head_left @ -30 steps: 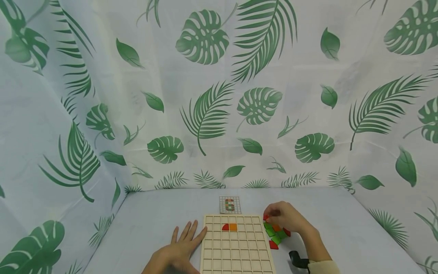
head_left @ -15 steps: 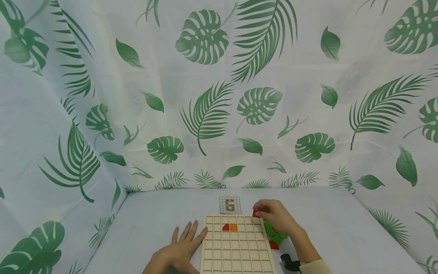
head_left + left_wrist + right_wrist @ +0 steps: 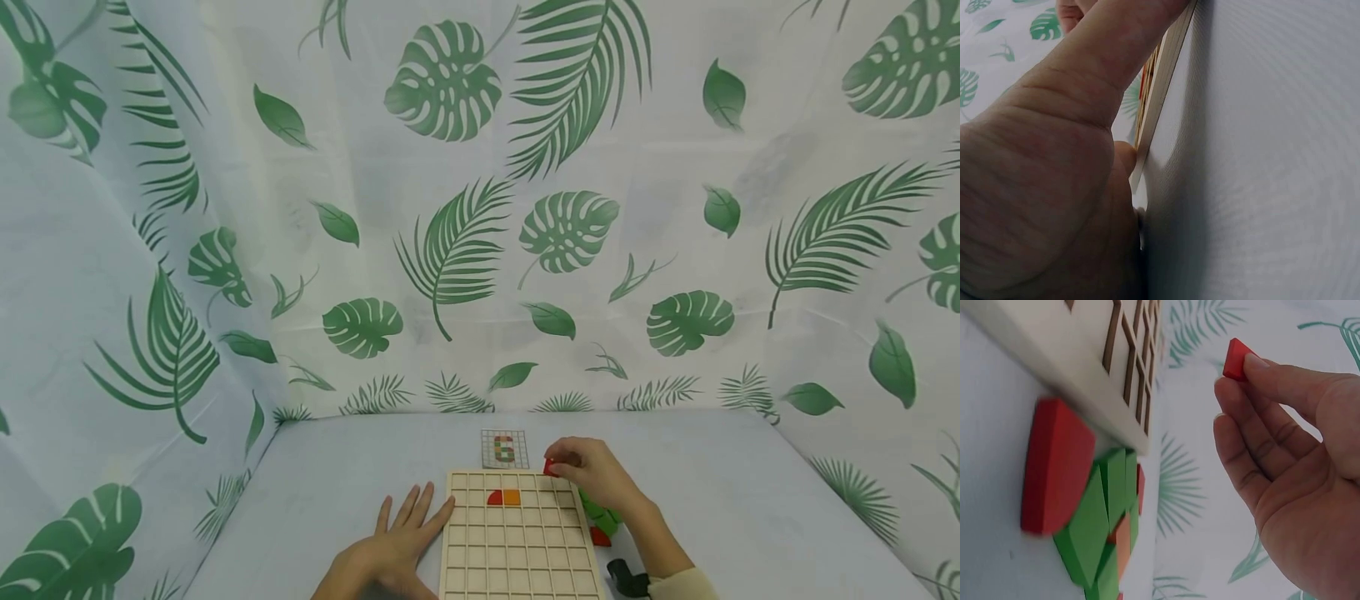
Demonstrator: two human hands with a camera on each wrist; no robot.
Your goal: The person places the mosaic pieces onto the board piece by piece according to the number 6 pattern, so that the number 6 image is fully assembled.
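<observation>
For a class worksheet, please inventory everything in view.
Table: one, white, foreground
Wooden grid board: one, pale, on table
Rounded tile: one, red, on board
Square tile: one, orange, beside it
Gridded card: one, multicoloured, beyond board
Loose tiles: several overlapping, green, red, orange, right of board
Angular object: one, black, right of board
Cloth backdrop: one, white with green leaves, behind
Sleeve: one, cream, right forearm
Left hand: one, board's left edge
Right hand: one, fingers pinching red tile

I am in a small draped-off space, like a booth: white cloth (image 3: 465,162) printed with green leaves (image 3: 444,81) hangs creased before me at twelve o'clock and turns in at ten and two, walling in the pale table (image 3: 360,450) that spreads at six. Whether home, lab or office lies behind it, I cannot tell.
</observation>
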